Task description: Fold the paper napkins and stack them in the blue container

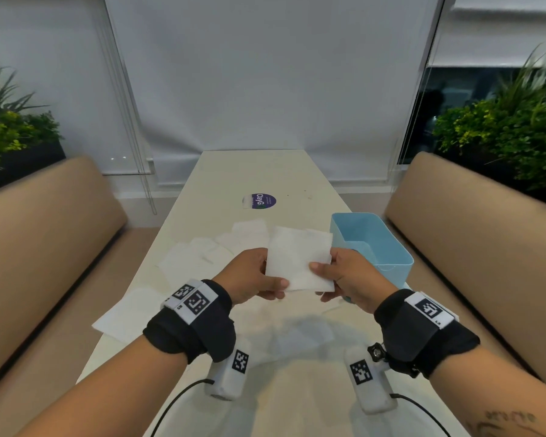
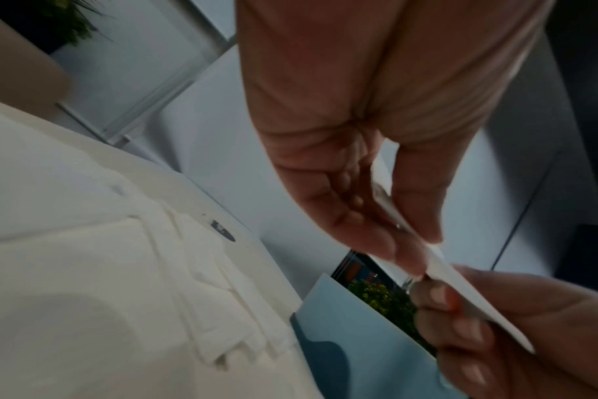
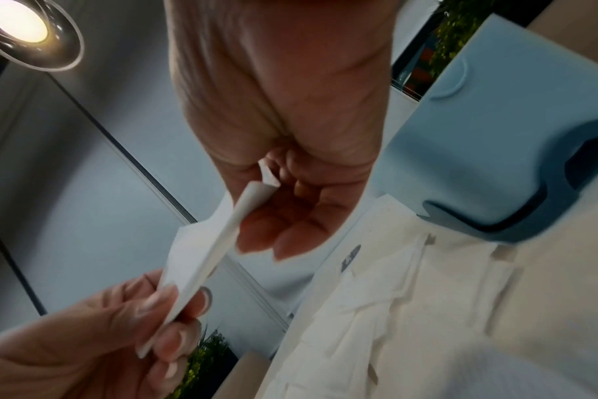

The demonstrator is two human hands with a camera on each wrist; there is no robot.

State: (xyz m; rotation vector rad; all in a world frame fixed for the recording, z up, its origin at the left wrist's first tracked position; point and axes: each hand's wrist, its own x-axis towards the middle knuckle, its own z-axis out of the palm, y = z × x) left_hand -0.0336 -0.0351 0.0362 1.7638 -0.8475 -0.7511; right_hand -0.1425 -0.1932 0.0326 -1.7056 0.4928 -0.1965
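In the centre of the head view a napkin [image 1: 300, 260], seemingly doubled, is held in the air. Its left edge is pinched by the left hand [image 1: 252, 275] and its right edge by the right hand [image 1: 347, 279], thumbs on top. The blue container [image 1: 394, 274] stands just right of it on the bench [image 1: 265, 171], and loose napkins [image 1: 199, 257] lie at centre left. As only the edges of thin paper are gripped, it could be torn by pulling, or the layers could slip and a crooked fold be made. In the right wrist view one corner is curled and might be creased in.
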